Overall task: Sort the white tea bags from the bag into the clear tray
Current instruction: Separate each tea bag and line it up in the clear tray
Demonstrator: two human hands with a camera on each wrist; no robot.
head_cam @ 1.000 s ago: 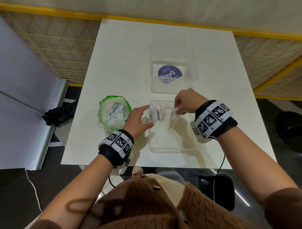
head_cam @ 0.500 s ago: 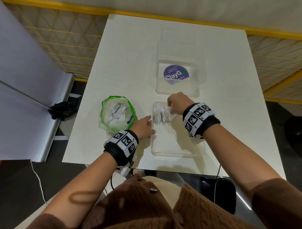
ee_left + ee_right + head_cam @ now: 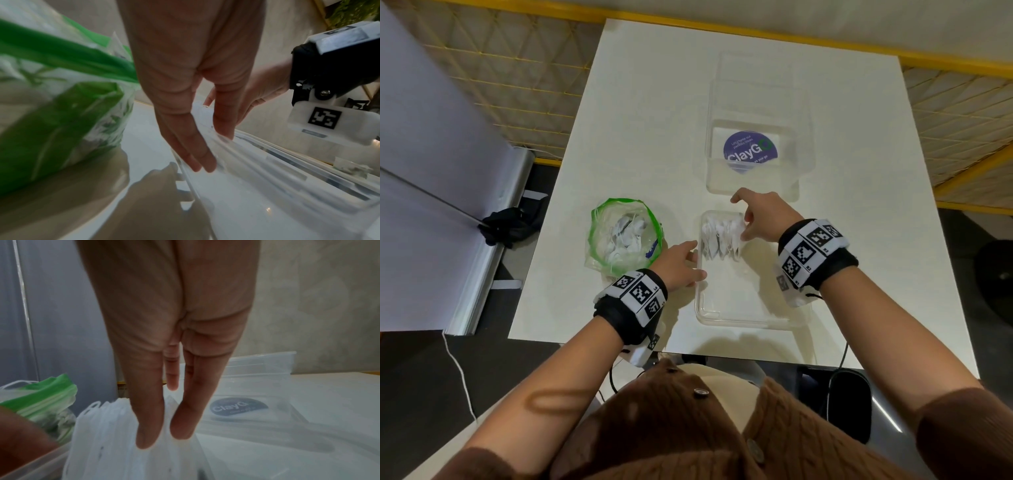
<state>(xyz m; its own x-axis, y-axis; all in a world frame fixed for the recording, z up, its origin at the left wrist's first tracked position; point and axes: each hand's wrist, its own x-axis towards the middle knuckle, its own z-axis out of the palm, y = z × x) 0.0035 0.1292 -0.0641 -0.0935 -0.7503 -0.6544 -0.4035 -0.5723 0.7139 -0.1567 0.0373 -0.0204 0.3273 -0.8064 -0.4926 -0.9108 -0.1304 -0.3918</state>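
Observation:
A clear plastic bag with a green rim (image 3: 625, 236) (image 3: 61, 91) (image 3: 44, 400) sits at the table's near left, holding several white tea bags. To its right lies the clear tray (image 3: 736, 308) (image 3: 277, 186), with a row of white tea bags (image 3: 722, 236) (image 3: 115, 434) standing at its far end. My right hand (image 3: 760, 219) (image 3: 164, 426) presses straight fingers against the right side of that row. My left hand (image 3: 681, 263) (image 3: 197, 142) rests flat against the tray's left rim, fingers straight, holding nothing.
A taller clear container (image 3: 755, 147) (image 3: 257, 386) with a purple round label stands just beyond the tray. The white table (image 3: 647, 120) has bare surface at left and far right. A grey panel (image 3: 431, 171) stands off the table's left edge.
My right hand carried a tea bag left into the tray, set it against the row, and now presses it with straight fingers. My left hand dropped to the tray's left rim.

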